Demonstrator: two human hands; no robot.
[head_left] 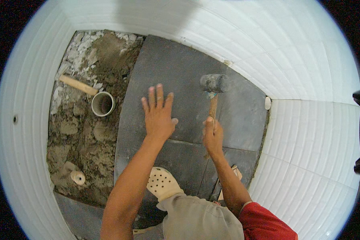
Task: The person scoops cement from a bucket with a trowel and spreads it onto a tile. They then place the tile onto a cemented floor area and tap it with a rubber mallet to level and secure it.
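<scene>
My left hand (pixel 159 116) lies over a large dark grey floor tile (pixel 176 60), its fingers spread and holding nothing. To its right, my right hand (pixel 213 138) grips the wooden handle of a rubber mallet (pixel 214 83). The mallet's black, whitish-smeared head is over the tile, pointing away from me; whether it touches the surface I cannot tell. Joints between the dark tiles run below both hands.
Left of the tile lies rough mortar and rubble (pixel 84 136). A white pipe end (pixel 103 104), a wooden stick (pixel 78 85) and a pale spool (pixel 78 177) are there. White ribbed walls (pixel 316 136) surround the floor. My beige clog (pixel 163 183) stands on the tiles.
</scene>
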